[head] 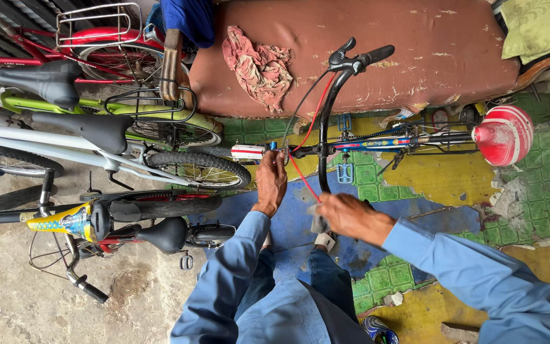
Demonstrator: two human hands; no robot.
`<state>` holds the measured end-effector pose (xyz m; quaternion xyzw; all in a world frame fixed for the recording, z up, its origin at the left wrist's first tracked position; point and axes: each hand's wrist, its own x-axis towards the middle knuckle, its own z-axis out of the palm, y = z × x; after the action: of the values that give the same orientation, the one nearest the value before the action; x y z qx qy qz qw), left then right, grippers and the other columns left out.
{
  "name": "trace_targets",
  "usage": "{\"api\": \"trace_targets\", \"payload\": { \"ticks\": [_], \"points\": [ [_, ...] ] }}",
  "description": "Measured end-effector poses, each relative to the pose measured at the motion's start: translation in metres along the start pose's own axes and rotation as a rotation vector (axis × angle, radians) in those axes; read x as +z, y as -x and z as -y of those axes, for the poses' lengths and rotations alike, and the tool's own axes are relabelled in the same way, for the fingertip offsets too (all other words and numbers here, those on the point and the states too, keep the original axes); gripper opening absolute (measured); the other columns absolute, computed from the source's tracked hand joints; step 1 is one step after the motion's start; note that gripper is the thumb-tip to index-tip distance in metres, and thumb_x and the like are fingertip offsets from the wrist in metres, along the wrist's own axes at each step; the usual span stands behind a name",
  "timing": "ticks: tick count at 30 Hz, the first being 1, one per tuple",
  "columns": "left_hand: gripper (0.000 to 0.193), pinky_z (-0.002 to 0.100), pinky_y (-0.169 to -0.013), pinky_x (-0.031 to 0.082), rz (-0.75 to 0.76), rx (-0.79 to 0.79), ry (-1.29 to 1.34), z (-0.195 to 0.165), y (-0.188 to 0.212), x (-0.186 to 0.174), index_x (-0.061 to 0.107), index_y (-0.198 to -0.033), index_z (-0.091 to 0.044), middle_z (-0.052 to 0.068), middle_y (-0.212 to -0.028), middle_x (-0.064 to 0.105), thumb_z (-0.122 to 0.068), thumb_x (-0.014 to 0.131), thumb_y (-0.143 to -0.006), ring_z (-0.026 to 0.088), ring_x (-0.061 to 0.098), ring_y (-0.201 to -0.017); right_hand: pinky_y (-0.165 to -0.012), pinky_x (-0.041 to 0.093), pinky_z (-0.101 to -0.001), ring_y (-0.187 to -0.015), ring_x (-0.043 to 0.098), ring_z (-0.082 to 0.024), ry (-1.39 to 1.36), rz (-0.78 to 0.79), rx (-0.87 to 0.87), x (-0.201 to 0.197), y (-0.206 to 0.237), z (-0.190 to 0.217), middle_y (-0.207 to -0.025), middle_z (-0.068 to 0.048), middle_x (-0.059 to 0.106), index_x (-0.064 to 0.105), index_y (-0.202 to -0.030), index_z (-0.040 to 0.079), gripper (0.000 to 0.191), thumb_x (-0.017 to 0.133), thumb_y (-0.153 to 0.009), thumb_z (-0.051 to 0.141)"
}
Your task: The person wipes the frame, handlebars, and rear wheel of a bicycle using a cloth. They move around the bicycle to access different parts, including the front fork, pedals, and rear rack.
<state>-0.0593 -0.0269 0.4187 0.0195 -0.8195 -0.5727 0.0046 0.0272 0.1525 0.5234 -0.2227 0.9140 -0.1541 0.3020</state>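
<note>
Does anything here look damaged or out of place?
Yes. The floor tiles are broken, with bare patches. The brown bench cushion is scuffed and peeling. A red cable hangs loose from the bicycle between the left hand and right hand.

Brown bench (377, 57) up top w/ pink rag (259, 64) on it. Green cushion (539, 25) at right corner. Parked bikes at left: red bike (65, 48), green bike (97, 108), white bike (52, 143). Cracked green tiles (383, 277) underfoot.
</note>
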Motion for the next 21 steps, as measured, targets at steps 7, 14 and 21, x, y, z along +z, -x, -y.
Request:
{"api": "trace_targets", "payload": {
  "ticks": [7, 14, 21],
  "points": [
    [0.029, 0.049, -0.077, 0.05, -0.036, 0.058, 0.063, 0.0, 0.013, 0.002, 0.061, -0.104, 0.002, 0.023, -0.098, 0.068, -0.027, 0.057, -0.104, 0.039, 0.065, -0.086, -0.069, 0.055, -0.0436, -0.079, 0.07, -0.033, -0.139, -0.52, -0.25, -0.038, -0.044, -0.011, -0.091, -0.021, 0.07, 0.075, -0.09, -0.004, 0.013, 0.063, -0.091, 0.001],
    [0.039, 0.04, -0.085, 0.052, 0.177, -0.191, 0.124, 0.008, 0.062, 0.004, 0.061, -0.116, -0.003, 0.017, -0.102, 0.069, -0.04, 0.055, -0.107, 0.028, 0.067, -0.096, -0.068, 0.054, -0.0447, -0.078, 0.067, -0.034, -0.203, -0.444, -0.215, -0.033, -0.029, -0.002, -0.091, -0.02, 0.065, 0.075, -0.088, -0.001, 0.016, 0.062, -0.091, 0.009],
    [0.032, 0.04, -0.095, 0.056, 0.648, -0.495, 0.886, 0.023, 0.129, 0.039, 0.057, -0.128, -0.006, 0.012, -0.115, 0.066, -0.028, 0.058, -0.104, 0.024, 0.066, -0.106, -0.08, 0.052, -0.0533, -0.095, 0.062, -0.044, -0.14, -0.229, 0.093, 0.01, 0.027, 0.007, -0.102, -0.022, 0.061, 0.064, -0.11, -0.004, 0.023, 0.061, -0.097, 0.015]
  ]
}}
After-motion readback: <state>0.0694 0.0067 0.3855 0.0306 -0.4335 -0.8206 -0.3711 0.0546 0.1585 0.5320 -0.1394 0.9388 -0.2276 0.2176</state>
